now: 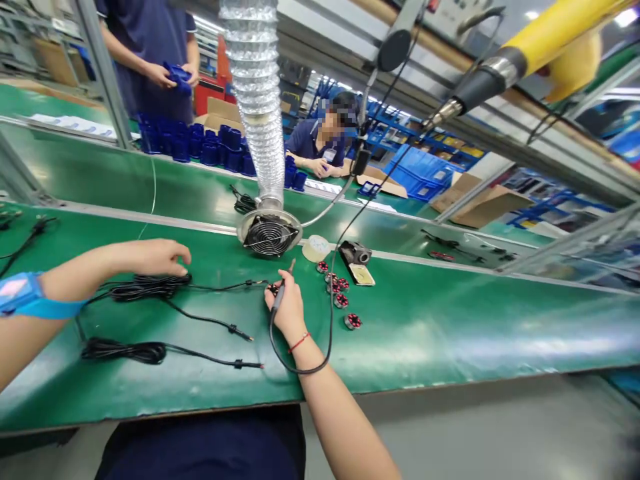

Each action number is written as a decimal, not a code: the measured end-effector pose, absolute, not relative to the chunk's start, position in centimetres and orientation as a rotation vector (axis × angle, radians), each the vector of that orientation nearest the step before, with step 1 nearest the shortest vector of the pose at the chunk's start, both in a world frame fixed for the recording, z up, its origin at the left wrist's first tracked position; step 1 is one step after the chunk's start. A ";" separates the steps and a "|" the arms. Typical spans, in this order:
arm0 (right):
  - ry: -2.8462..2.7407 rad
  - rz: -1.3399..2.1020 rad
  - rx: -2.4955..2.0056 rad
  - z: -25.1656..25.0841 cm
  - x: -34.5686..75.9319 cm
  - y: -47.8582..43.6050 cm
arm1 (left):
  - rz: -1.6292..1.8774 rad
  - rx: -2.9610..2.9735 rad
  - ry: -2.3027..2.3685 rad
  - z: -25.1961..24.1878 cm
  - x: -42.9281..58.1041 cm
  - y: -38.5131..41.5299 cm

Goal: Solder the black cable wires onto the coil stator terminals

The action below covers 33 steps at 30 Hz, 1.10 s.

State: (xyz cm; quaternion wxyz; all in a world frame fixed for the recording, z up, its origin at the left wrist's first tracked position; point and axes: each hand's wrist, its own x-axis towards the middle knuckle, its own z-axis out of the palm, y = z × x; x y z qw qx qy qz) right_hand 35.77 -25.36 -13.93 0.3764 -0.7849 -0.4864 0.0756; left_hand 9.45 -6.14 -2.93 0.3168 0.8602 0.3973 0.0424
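Note:
My right hand (287, 307) grips a soldering iron (279, 297), tip pointing up and away. Its black cord loops under my wrist and rises to the right. Beside those fingers lies a small dark round part (273, 289), partly hidden, at the end of a black cable lead. My left hand (159, 257) is over a coiled black cable (150, 287), fingers bent and apart; whether they touch it is unclear. A second coiled cable (125, 350) lies nearer the front edge. Several small round motor stators with red windings (352, 321) sit to the right of my right hand.
A fan on a foil duct (270, 235) faces me. Behind the stators are a tape roll (316, 249) and an iron stand with sponge (362, 274). A yellow-handled tool (560, 40) hangs overhead. Two people stand or sit beyond, near blue plastic parts (210, 148).

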 end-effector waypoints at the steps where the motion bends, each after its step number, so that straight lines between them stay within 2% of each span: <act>1: -1.237 0.197 -2.007 -14.1 35.9 -25.4 | 0.117 2.273 1.099 -3.5 7.8 -6.7; 8: -1.226 0.169 -1.994 -14.6 36.2 -25.8 | 0.187 2.283 1.222 -6.8 3.3 -7.4; 20: -1.049 0.265 -1.883 -16.4 35.9 -26.2 | 0.372 2.313 1.205 -6.9 3.9 -2.6; 23: -1.006 0.278 -1.834 -16.9 36.1 -26.3 | 0.366 2.286 1.153 -6.2 6.3 -1.2; 28: -0.908 0.271 -1.817 -18.0 36.6 -26.6 | 0.116 2.234 0.853 -5.8 13.8 0.8; 33: -0.810 0.262 -1.826 -18.6 36.7 -26.5 | 0.045 2.321 0.794 -5.5 21.7 6.3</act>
